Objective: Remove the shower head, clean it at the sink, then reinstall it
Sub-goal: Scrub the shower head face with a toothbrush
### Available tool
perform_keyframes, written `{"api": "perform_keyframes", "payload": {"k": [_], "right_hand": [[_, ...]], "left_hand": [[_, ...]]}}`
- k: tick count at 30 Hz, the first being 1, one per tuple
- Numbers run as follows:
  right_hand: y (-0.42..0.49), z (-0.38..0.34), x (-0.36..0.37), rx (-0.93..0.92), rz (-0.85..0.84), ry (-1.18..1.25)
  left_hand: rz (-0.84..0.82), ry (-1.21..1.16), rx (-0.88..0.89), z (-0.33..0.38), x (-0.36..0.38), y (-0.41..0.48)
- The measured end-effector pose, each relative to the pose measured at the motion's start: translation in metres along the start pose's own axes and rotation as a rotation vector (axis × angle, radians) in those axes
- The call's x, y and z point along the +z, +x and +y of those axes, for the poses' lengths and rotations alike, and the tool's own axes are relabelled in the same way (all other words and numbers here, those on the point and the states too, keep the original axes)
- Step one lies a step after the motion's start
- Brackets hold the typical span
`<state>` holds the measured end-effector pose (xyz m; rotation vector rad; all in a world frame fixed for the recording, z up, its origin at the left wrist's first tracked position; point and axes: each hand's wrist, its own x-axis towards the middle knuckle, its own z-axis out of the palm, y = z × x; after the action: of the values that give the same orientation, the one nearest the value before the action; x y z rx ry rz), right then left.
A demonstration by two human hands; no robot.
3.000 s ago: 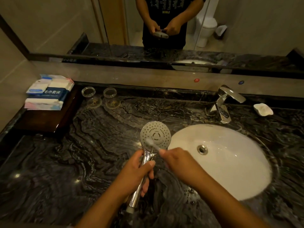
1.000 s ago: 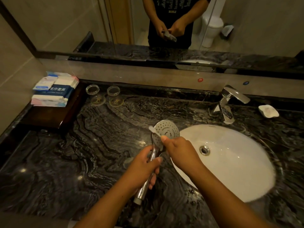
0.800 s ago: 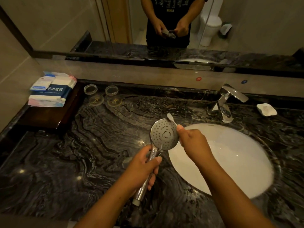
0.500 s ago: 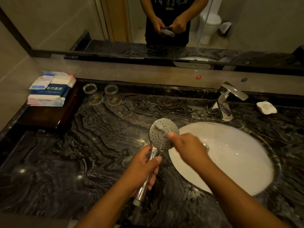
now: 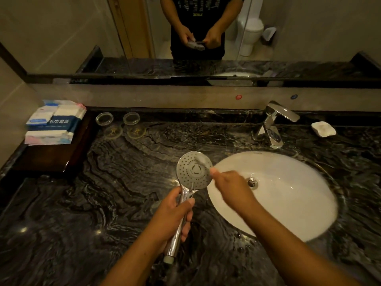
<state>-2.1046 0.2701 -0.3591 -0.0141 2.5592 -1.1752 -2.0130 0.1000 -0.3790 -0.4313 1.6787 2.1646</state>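
A chrome shower head (image 5: 193,171) with a round, dotted spray face points up at me over the dark marble counter, just left of the white oval sink (image 5: 288,203). My left hand (image 5: 175,213) grips its chrome handle. My right hand (image 5: 228,186) pinches a small white toothbrush (image 5: 203,162), whose blurred head lies on the upper right of the spray face. The brush handle is mostly hidden in my fingers.
A chrome faucet (image 5: 272,124) stands behind the sink, with a white soap dish (image 5: 323,129) to its right. Two glass cups (image 5: 118,119) and a stack of packaged towels (image 5: 54,122) on a dark wooden tray (image 5: 47,159) sit at the back left. A mirror spans the wall.
My right hand has swept the brush back and forth over the spray face; it now sits at the upper right. My left hand has kept its hold on the handle.
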Motion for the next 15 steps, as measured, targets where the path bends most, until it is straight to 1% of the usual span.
{"api": "perform_keyframes", "payload": {"k": [2, 3, 4, 5, 7, 8, 9, 10, 13, 14, 15], "right_hand": [[-0.025, 0.008, 0.020, -0.100, -0.151, -0.131], [-0.033, 0.011, 0.025, -0.146, -0.197, -0.181], [-0.033, 0.013, 0.024, -0.163, -0.184, -0.185], [-0.026, 0.014, 0.019, -0.139, -0.122, -0.148], [-0.011, 0.009, -0.001, -0.026, 0.021, -0.035], [-0.005, 0.009, -0.009, 0.002, 0.085, 0.010], [-0.004, 0.010, -0.013, 0.002, 0.107, 0.041], [-0.008, 0.009, -0.011, -0.017, 0.082, 0.029], [-0.039, 0.019, 0.013, -0.117, -0.126, -0.136], [-0.044, 0.022, 0.017, -0.137, -0.152, -0.174], [-0.041, 0.023, 0.015, -0.142, -0.127, -0.175]], "left_hand": [[0.005, -0.001, -0.015, -0.002, -0.004, -0.001], [0.000, 0.009, -0.016, -0.003, -0.005, -0.002], [-0.008, 0.019, -0.014, -0.004, -0.005, -0.001], [-0.014, 0.023, -0.012, -0.005, -0.004, -0.001], [-0.028, 0.020, -0.005, -0.005, 0.000, 0.000], [-0.043, 0.020, 0.001, -0.004, 0.003, 0.000], [-0.055, 0.017, 0.002, -0.004, 0.005, 0.002], [-0.061, 0.006, -0.005, -0.003, 0.006, 0.002], [-0.054, -0.021, -0.021, -0.004, 0.004, 0.002], [-0.059, -0.021, -0.022, -0.004, 0.004, 0.002], [-0.066, -0.019, -0.019, -0.005, 0.004, 0.002]]}}
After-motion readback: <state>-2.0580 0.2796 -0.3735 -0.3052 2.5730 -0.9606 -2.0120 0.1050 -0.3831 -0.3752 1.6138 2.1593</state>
